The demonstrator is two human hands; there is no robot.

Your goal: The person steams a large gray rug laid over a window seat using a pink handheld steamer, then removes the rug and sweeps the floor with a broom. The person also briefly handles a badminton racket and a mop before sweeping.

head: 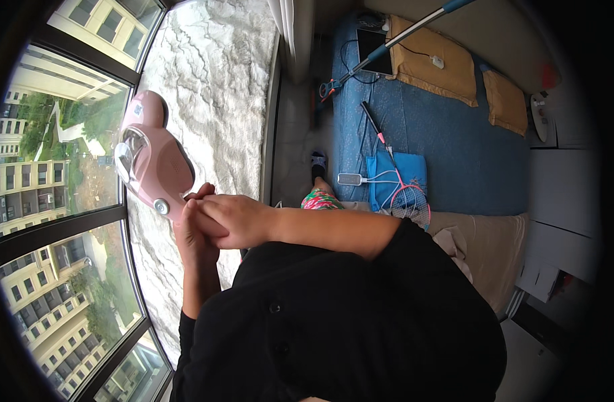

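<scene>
A pink handheld vacuum cleaner [161,171] with a clear dust cup [132,157] and a round silver button [161,206] is over the white-grey plush mat [216,100] along the window. Both hands are on its handle [210,224]. My left hand [195,246] wraps the handle from the window side, its thumb on top. My right hand [241,218] reaches across from the right and closes over the same handle, partly covering it. Whether the vacuum's head presses on the mat or hovers just above it, I cannot tell.
Window panes [60,191] run along the left. On the right, a blue-sheeted bed [478,176] holds a badminton racket [410,201], a white power strip [349,179], a laptop [375,53] and yellow pillows [432,63]. A metal pole [412,32] slants across above it. A curtain [289,35] hangs behind.
</scene>
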